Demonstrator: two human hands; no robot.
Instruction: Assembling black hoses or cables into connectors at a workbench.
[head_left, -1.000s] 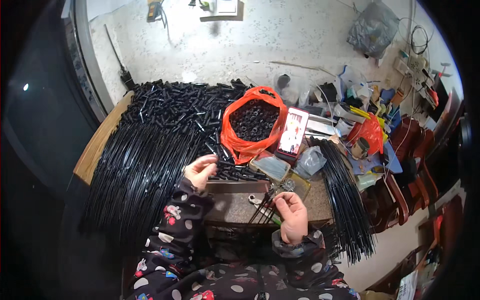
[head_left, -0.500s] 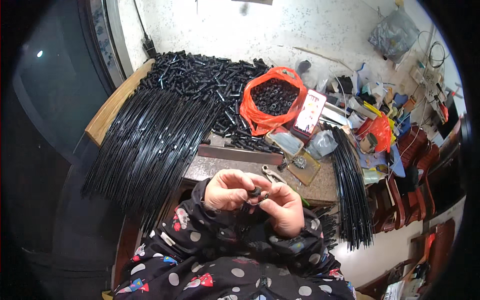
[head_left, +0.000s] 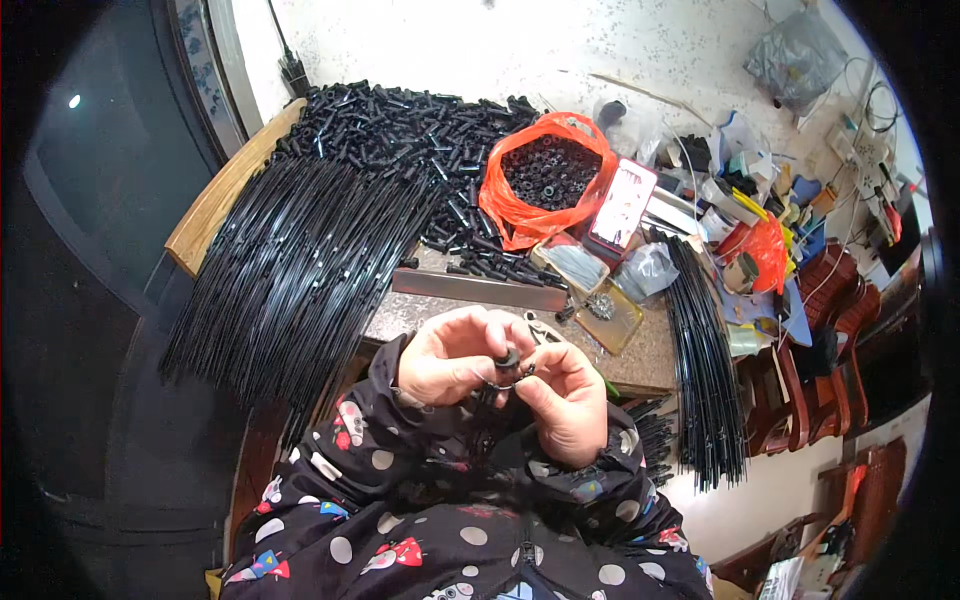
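Observation:
Close in front of my chest both hands come together over a small black round plastic part [head_left: 508, 359]. My left hand [head_left: 445, 358] is closed, pinching this part between thumb and fingertips. Facing it, my right hand [head_left: 570, 405] is closed too, thumb against forefinger, on a thin, shiny curved wire [head_left: 514, 385] just below the black part. Whether the wire passes through the part I cannot tell; the fingers cover much of it. Behind the right fingers, a pair of pliers [head_left: 540, 327] lies on the table, partly hidden.
Long thin black rods [head_left: 290, 270] hang over the table's left edge, below a heap of short black tubes [head_left: 400, 145]. A red bag [head_left: 515, 222] holds black rings. A phone [head_left: 622, 205], shallow boxes [head_left: 610, 320], a metal bar [head_left: 475, 288] and another rod bundle [head_left: 705, 370] are nearby.
My view has tilted slightly, so the table sits higher in the picture. The fingers remain on the black part, which shows more clearly, and on the wire beneath it.

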